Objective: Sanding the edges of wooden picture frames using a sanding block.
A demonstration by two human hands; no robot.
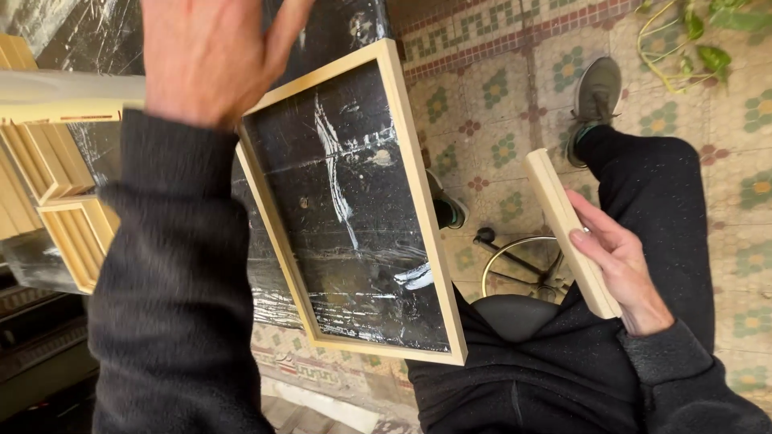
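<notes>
Left hand [205, 56]: fingers spread, holding nothing, above wooden frame [418, 201] on black desk [354, 209]. Right hand [619, 265]: closed around wooden strip [563, 217], over lap. Keep strip gripped mid-length; steady frame before fitting.

Stacked wooden frames [48, 185], patterned tile floor [498, 88], green plant [708, 40], stool [515, 277].

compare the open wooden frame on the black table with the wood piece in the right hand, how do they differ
The wooden frame is a closed rectangle with an open middle that shows the scratched black table; the wood piece is one solid straight bar. The frame lies on the table with no hand on it, while the bar is gripped in the right hand above the lap. The frame is much the larger. Both are pale, unfinished-looking wood.
</notes>
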